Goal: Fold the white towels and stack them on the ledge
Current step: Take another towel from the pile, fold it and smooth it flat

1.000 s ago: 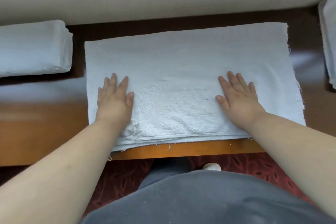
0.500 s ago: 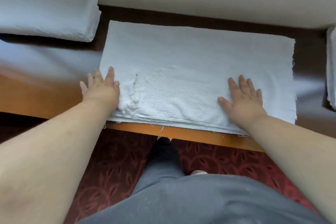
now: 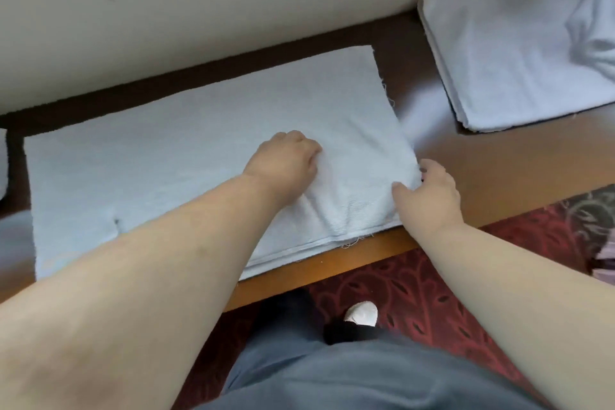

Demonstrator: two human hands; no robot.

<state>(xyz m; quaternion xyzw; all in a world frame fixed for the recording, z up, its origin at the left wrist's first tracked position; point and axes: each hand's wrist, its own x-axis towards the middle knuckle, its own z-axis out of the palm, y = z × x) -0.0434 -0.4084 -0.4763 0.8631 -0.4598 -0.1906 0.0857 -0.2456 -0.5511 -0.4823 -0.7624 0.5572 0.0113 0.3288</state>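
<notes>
A white towel (image 3: pixel 159 163), folded into a long rectangle, lies flat on the wooden ledge (image 3: pixel 519 160) in front of me. My left hand (image 3: pixel 286 160) has crossed over to the towel's right half and its curled fingers dig into the cloth, which bunches there. My right hand (image 3: pixel 429 190) pinches the towel's near right corner at the ledge's front edge. A second pile of white towels (image 3: pixel 506 53), partly rumpled, sits on the ledge at the upper right.
A pale wall (image 3: pixel 233 3) runs directly behind the ledge. Below the ledge's front edge are a red patterned carpet (image 3: pixel 416 303), my grey-clad legs and a white toe. Another white towel's edge (image 3: pixel 2 160) shows at the far left.
My left hand moved from the towel's left edge across to its right half and curled into the cloth. My right hand slid to the right corner and pinched it. The view swung right.
</notes>
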